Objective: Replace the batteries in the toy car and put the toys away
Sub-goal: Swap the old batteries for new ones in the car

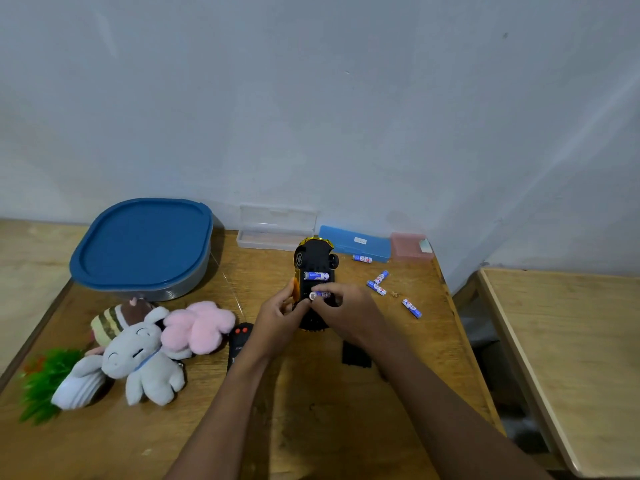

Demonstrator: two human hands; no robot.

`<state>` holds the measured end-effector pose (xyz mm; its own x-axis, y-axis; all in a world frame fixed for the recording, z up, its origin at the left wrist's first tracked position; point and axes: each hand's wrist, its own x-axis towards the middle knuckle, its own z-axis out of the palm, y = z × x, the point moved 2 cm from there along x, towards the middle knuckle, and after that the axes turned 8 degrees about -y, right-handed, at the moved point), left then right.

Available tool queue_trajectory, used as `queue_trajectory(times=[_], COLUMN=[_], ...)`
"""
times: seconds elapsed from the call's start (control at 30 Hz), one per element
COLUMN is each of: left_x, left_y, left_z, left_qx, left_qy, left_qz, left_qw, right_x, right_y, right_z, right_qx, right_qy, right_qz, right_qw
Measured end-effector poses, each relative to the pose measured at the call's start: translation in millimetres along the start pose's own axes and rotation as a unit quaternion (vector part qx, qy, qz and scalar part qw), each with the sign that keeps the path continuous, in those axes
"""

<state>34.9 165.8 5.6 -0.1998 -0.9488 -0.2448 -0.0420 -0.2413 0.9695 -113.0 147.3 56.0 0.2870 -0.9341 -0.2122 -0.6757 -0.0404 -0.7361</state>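
The toy car (317,252) lies upside down on the wooden table (311,403), its black underside up and gold body at the edges. One blue battery (316,276) sits in the open compartment. My right hand (346,308) pinches a second blue battery (320,295) at the compartment. My left hand (278,318) grips the car's left side. Several loose blue batteries (377,283) lie to the right of the car. The black battery cover (356,355) lies under my right forearm.
A grey tub with a blue lid (143,244) stands at the back left. Plush toys (145,355) and a green plant toy (45,379) lie front left. A black remote (238,341) is beside my left wrist. Clear (275,228), blue (353,244) and pink (410,245) boxes line the wall.
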Motion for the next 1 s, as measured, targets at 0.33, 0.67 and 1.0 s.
queue_trajectory(times=[0.33,0.67,1.0], left_x=[0.7,-3.9,-3.9], left_y=[7.9,11.5,8.2], left_z=[-2.8,3.2,2.7], left_qx=[-0.048,-0.023,-0.016], left_qy=[0.015,-0.025,-0.015], left_qz=[-0.027,-0.081,-0.076], left_qw=[0.998,0.996,0.997], right_x=[2.1,9.8,29.9], right_y=[12.7,11.1,15.9], right_z=[-7.4,-7.9,-5.9], right_qx=[-0.014,-0.133,-0.332], right_qy=[0.036,0.062,0.059], right_qz=[-0.007,-0.047,-0.177], right_qw=[0.999,0.988,0.925])
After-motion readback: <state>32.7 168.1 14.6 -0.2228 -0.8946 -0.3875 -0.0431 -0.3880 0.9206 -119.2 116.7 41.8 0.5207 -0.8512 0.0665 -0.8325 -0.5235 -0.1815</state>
